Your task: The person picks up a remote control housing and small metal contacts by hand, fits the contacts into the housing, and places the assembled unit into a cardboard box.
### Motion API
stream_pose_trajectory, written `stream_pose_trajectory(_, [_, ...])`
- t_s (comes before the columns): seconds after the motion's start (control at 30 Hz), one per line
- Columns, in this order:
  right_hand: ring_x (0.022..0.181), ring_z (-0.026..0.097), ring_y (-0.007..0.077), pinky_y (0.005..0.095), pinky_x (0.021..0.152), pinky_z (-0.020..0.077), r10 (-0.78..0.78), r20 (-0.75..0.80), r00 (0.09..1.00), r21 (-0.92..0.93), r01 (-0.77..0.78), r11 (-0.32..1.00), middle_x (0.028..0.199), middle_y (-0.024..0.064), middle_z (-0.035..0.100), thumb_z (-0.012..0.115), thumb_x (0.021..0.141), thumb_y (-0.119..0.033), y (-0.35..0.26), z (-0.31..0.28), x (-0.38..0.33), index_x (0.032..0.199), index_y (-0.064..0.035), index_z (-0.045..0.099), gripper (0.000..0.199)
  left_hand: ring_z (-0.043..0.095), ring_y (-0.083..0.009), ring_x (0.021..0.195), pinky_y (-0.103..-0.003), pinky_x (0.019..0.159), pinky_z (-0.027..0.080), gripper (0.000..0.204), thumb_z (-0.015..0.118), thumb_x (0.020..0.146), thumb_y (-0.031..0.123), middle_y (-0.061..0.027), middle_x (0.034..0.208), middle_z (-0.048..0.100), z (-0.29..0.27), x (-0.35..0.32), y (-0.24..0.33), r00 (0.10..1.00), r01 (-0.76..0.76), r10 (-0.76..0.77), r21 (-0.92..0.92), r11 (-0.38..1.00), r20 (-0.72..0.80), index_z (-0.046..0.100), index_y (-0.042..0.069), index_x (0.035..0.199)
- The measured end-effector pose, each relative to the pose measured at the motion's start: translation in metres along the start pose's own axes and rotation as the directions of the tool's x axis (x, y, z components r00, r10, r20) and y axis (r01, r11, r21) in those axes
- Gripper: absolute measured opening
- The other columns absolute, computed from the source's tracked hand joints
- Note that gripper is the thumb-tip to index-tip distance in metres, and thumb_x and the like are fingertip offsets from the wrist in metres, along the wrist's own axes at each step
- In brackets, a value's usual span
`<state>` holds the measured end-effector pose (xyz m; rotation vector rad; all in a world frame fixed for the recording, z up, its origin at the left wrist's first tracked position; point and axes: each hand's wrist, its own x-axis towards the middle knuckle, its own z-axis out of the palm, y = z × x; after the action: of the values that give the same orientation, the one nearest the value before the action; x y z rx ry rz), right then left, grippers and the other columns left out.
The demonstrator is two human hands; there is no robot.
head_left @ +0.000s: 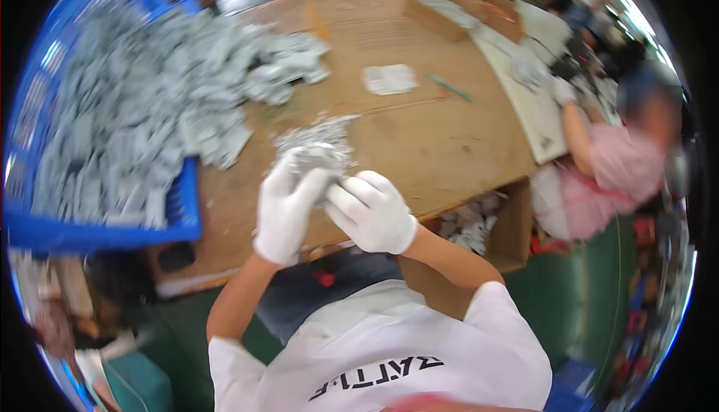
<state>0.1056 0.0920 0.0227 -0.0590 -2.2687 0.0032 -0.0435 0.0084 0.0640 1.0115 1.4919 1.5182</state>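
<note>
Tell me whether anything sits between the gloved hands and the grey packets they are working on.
Nothing visible does: the left hand and right hand already grip the bunch of grey packets directly, above the wooden table.

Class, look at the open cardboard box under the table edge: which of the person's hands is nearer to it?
Right. The right hand is just left of the cardboard box; the left hand lies farther left, beyond it.
</note>
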Motion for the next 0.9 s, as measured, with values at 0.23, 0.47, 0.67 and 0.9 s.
stream_pose_trajectory(0.23, [0.079, 0.058, 0.0349, 0.0482, 0.072, 0.0464, 0.438, -0.07, 0.896, -0.367, -0.432, 0.824, 0.087, 0.0174, 0.062, 0.062, 0.086, -0.013, 0.188, -0.05, -0.09, 0.092, -0.0057, 0.065, 0.01, 0.053, -0.0349, 0.123, -0.042, 0.103, 0.044, 0.043, 0.07, 0.084, 0.012, -0.0151, 0.132, 0.058, -0.118, 0.046, -0.089, 0.879, 0.057, 0.461, 0.985, 0.16, -0.125, 0.059, 0.004, 0.125])
stream_pose_trajectory(0.47, [0.095, 0.06, 0.0361, 0.0461, 0.086, 0.0492, 0.745, -0.049, 0.665, -0.813, -0.46, 0.357, 0.107, 0.0159, 0.061, 0.068, 0.082, -0.014, 0.317, -0.123, -0.196, 0.097, -0.0054, 0.063, 0.018, 0.057, -0.0309, 0.106, -0.043, 0.092, 0.046, 0.021, 0.074, 0.075, 0.009, -0.0112, 0.115, 0.061, -0.127, 0.051, -0.124, 0.902, 0.038, 0.43, 0.999, 0.022, -0.044, 0.065, 0.01, 0.094])
stream_pose_trajectory(0.67, [0.102, 0.062, 0.0323, 0.0428, 0.091, 0.0491, 0.351, 0.238, 0.906, -0.134, -0.328, 0.935, 0.106, 0.0122, 0.065, 0.069, 0.079, -0.01, 0.168, 0.004, -0.071, 0.106, -0.0091, 0.063, 0.028, 0.062, -0.0322, 0.098, -0.042, 0.084, 0.051, 0.024, 0.069, 0.08, 0.005, -0.0121, 0.111, 0.062, -0.135, 0.045, -0.113, 0.928, 0.139, 0.319, 0.972, 0.188, -0.194, 0.06, 0.011, 0.102])
stream_pose_trajectory(0.9, [0.089, 0.06, 0.0308, 0.0412, 0.079, 0.0508, 0.457, 0.308, 0.835, 0.171, -0.521, 0.836, 0.09, 0.0103, 0.06, 0.07, 0.082, -0.016, 0.097, 0.067, -0.032, 0.088, -0.0086, 0.061, 0.013, 0.057, -0.0111, 0.088, -0.027, 0.076, 0.051, 0.06, 0.064, 0.082, -0.003, -0.0037, 0.099, 0.059, -0.142, 0.009, -0.074, 0.885, 0.036, 0.129, 0.344, 0.938, -0.447, 0.046, 0.004, 0.139])
